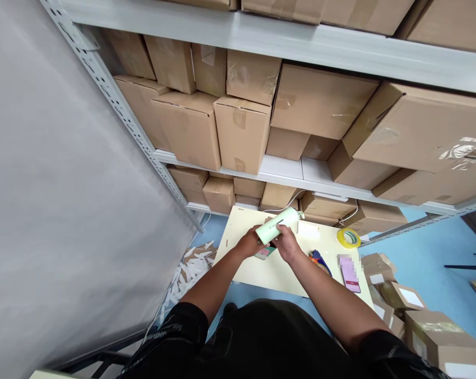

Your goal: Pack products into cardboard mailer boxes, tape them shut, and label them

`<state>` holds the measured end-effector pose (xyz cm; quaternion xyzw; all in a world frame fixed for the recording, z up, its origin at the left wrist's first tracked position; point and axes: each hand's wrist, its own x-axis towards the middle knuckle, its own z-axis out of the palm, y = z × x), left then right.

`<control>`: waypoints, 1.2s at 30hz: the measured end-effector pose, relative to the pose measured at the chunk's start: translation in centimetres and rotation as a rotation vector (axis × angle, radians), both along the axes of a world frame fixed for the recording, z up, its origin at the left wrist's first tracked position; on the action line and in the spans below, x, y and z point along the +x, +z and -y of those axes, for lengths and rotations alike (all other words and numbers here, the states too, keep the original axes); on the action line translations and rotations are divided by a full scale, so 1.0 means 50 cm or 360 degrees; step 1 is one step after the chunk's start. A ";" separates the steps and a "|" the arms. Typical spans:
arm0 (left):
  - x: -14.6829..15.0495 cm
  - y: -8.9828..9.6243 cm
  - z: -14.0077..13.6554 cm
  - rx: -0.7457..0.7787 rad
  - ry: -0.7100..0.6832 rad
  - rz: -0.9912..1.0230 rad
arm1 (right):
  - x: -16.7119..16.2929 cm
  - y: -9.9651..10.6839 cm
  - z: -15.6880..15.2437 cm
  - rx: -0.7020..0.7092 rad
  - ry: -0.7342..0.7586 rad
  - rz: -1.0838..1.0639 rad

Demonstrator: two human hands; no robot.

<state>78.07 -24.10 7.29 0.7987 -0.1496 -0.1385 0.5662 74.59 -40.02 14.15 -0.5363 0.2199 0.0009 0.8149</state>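
A pale green bottle (275, 227) with dark lettering is held tilted over the cream table (245, 271), its narrow capped end pointing to the upper right. My left hand (250, 243) grips its lower left end. Around the middle of its near side, my right hand (286, 243) closes with the thumb laid on the bottle. Just below the bottle, between my hands, a green and pink printed item (264, 252) shows in part; whether it lies on the table or is in my fingers, I cannot tell.
On the table's right side are a yellow tape roll (348, 238), a phone (350, 275), a blue and orange tool (320, 261) and a white packet (309, 230). Shelves of cardboard boxes (242, 134) rise behind. More cartons (445, 337) stand on the floor at right.
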 end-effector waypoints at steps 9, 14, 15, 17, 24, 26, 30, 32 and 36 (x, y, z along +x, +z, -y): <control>0.003 -0.027 -0.019 0.0196 -0.0234 0.0137 | -0.037 -0.032 0.050 -0.0859 -0.0113 0.0084; -0.006 -0.026 -0.014 0.0224 -0.0244 0.0200 | -0.035 -0.022 0.044 -0.0776 -0.0121 0.0166; -0.007 -0.027 -0.012 0.0219 -0.0233 0.0203 | -0.030 -0.013 0.043 -0.0648 -0.0134 0.0201; -0.010 -0.028 -0.010 0.0237 -0.0193 0.0178 | -0.018 0.006 0.036 -0.0324 -0.0096 0.0212; -0.023 -0.045 -0.009 0.0191 -0.0106 0.0057 | -0.007 0.017 -0.012 0.0150 0.0040 -0.0197; -0.026 -0.047 -0.007 0.0128 -0.0101 0.0034 | -0.018 0.013 -0.018 0.0006 0.0014 -0.0100; -0.023 -0.045 -0.011 0.0159 -0.0124 0.0091 | -0.038 -0.002 0.003 -0.0497 -0.0140 0.0113; -0.021 -0.043 -0.016 0.0208 -0.0170 0.0149 | -0.041 -0.016 0.019 -0.0781 -0.0145 0.0093; -0.020 -0.045 -0.025 0.0222 -0.0246 0.0187 | -0.040 -0.043 0.039 -0.1098 0.0021 0.0026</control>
